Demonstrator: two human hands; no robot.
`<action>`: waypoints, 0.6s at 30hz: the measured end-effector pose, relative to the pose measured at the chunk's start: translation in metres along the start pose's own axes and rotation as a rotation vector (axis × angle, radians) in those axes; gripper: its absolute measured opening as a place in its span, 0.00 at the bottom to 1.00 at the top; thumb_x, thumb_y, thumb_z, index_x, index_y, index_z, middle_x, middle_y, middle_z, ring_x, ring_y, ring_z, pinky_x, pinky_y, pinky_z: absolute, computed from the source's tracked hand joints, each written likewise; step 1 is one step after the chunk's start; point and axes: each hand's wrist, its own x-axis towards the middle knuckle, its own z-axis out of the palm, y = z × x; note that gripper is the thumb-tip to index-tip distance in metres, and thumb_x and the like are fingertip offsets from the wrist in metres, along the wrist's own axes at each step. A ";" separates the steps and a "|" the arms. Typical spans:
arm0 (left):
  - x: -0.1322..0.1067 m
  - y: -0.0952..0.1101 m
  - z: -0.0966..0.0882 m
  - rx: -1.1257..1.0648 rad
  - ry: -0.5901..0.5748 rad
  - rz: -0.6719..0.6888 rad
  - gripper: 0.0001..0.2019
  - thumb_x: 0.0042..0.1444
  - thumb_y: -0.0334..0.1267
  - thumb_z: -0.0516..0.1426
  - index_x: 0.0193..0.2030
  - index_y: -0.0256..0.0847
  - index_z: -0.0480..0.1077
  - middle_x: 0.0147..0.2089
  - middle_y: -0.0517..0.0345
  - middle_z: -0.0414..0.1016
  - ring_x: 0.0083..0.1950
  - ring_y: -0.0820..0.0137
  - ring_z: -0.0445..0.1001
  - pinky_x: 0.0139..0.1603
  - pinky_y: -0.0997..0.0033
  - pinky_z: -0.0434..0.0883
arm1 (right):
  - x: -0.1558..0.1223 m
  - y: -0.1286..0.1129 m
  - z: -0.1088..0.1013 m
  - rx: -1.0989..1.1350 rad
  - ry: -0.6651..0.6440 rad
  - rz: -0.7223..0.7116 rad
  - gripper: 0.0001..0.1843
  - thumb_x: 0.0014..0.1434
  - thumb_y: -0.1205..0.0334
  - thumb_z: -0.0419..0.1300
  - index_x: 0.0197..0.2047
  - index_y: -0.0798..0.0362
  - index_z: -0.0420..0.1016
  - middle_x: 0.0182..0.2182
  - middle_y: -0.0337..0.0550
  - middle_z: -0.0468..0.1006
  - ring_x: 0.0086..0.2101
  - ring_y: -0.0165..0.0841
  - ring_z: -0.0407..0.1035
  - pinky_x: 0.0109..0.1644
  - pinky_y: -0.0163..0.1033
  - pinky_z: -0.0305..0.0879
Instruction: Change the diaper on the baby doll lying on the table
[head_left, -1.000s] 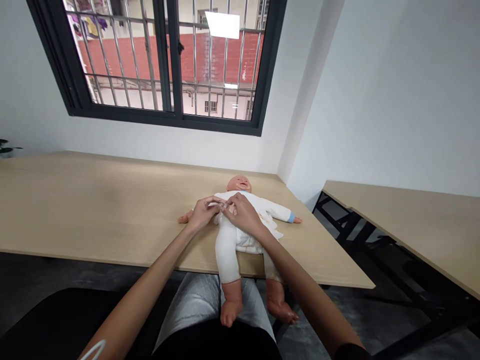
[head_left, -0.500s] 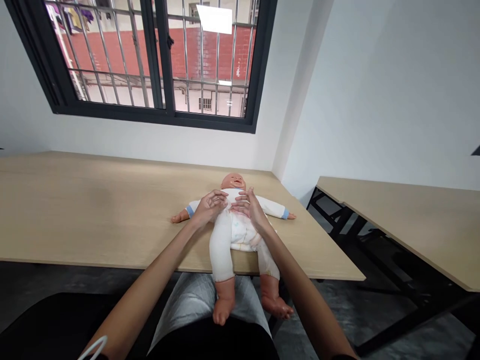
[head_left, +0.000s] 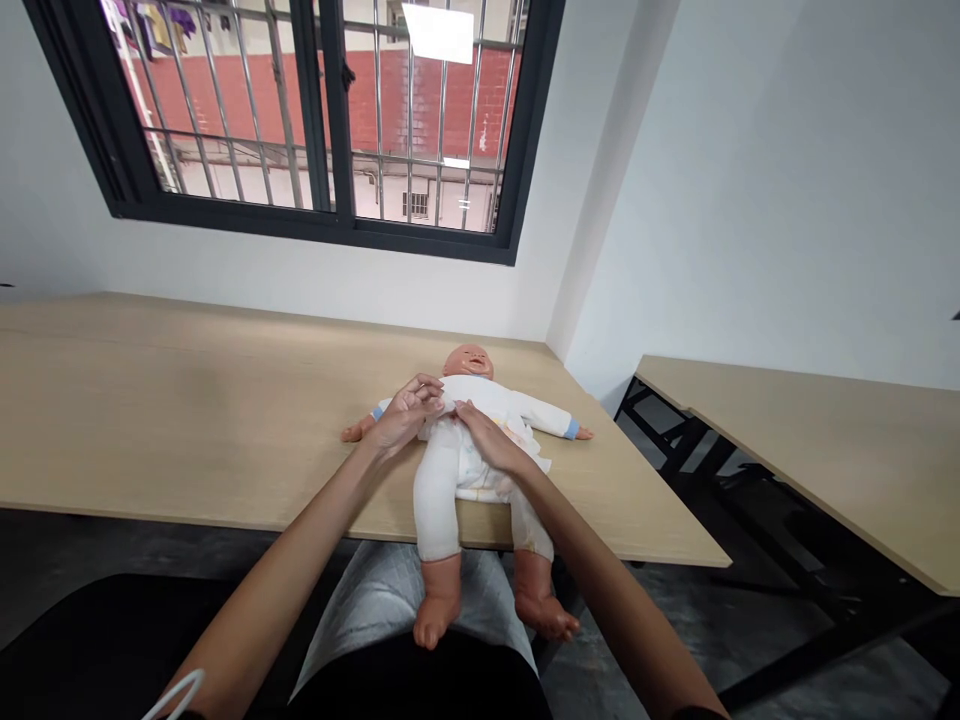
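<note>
A baby doll (head_left: 475, 362) lies on its back on the table, head away from me, its lower legs hanging over the near edge. It wears a white top with blue cuffs and a white diaper (head_left: 474, 478) with faint prints. At the diaper's left waist, my left hand (head_left: 411, 412) is closed, thumb and fingers pinching its white edge. My right hand (head_left: 487, 438) lies across the diaper's front, its fingers together at the waist edge close to my left hand. Its fingertips are partly hidden. Loose white diaper material (head_left: 536, 450) sticks out at the right hip.
The pale wooden table (head_left: 187, 420) runs under a barred window (head_left: 322, 110). A second table (head_left: 817, 440) with black legs stands to the right, beyond a gap. My lap and a black chair (head_left: 112, 640) are below the near edge.
My right hand has moved left and down onto the diaper's front, its fingers drawing together. My left hand has shifted slightly left. The loose material at the right hip is now uncovered.
</note>
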 end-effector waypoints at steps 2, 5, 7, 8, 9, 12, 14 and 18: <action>0.000 -0.001 0.002 0.028 -0.022 0.003 0.16 0.43 0.37 0.68 0.37 0.42 0.68 0.34 0.62 0.71 0.34 0.75 0.71 0.40 0.75 0.68 | 0.001 0.004 -0.002 0.244 0.062 0.036 0.18 0.63 0.45 0.47 0.41 0.47 0.70 0.48 0.42 0.73 0.54 0.36 0.65 0.63 0.47 0.54; 0.002 -0.005 0.006 0.098 -0.086 -0.007 0.16 0.42 0.38 0.68 0.37 0.41 0.70 0.36 0.58 0.73 0.36 0.71 0.72 0.43 0.71 0.69 | 0.001 0.003 -0.003 0.493 0.099 0.137 0.22 0.64 0.41 0.43 0.48 0.45 0.66 0.53 0.42 0.70 0.57 0.36 0.62 0.62 0.49 0.56; 0.004 -0.009 0.010 0.155 -0.121 -0.007 0.16 0.41 0.38 0.69 0.37 0.39 0.71 0.37 0.56 0.74 0.38 0.69 0.73 0.45 0.68 0.69 | 0.001 0.000 -0.002 0.534 0.104 0.174 0.25 0.64 0.38 0.40 0.52 0.44 0.65 0.57 0.42 0.67 0.60 0.35 0.59 0.63 0.49 0.53; 0.006 -0.011 0.012 0.186 -0.127 -0.004 0.16 0.41 0.38 0.68 0.37 0.39 0.71 0.37 0.55 0.75 0.39 0.68 0.73 0.46 0.67 0.69 | 0.001 -0.001 -0.001 0.538 0.110 0.179 0.26 0.64 0.37 0.39 0.54 0.43 0.64 0.59 0.42 0.65 0.61 0.35 0.58 0.63 0.49 0.52; 0.007 -0.012 0.013 0.217 -0.124 0.001 0.15 0.42 0.38 0.68 0.37 0.39 0.71 0.37 0.55 0.75 0.39 0.68 0.73 0.46 0.67 0.69 | 0.001 -0.002 0.000 0.539 0.116 0.180 0.28 0.64 0.37 0.39 0.56 0.43 0.63 0.61 0.42 0.62 0.61 0.36 0.57 0.63 0.49 0.52; 0.009 -0.017 0.015 0.311 -0.078 0.032 0.12 0.45 0.37 0.66 0.37 0.39 0.71 0.37 0.55 0.74 0.39 0.68 0.72 0.46 0.67 0.68 | 0.004 0.000 0.003 0.517 0.123 0.184 0.31 0.63 0.35 0.40 0.59 0.43 0.62 0.62 0.44 0.60 0.61 0.36 0.56 0.63 0.50 0.52; 0.009 -0.019 0.015 0.367 -0.035 0.061 0.10 0.47 0.36 0.64 0.36 0.39 0.71 0.38 0.56 0.74 0.41 0.68 0.72 0.48 0.67 0.67 | 0.005 0.002 0.003 0.488 0.164 0.186 0.32 0.61 0.33 0.41 0.59 0.43 0.62 0.62 0.44 0.60 0.61 0.37 0.56 0.63 0.50 0.53; 0.010 -0.022 0.015 0.462 0.013 0.088 0.06 0.48 0.34 0.61 0.33 0.40 0.69 0.37 0.56 0.73 0.41 0.67 0.71 0.51 0.64 0.66 | 0.004 0.005 0.003 0.413 0.292 0.150 0.34 0.59 0.30 0.40 0.56 0.43 0.63 0.61 0.46 0.62 0.60 0.38 0.58 0.60 0.50 0.57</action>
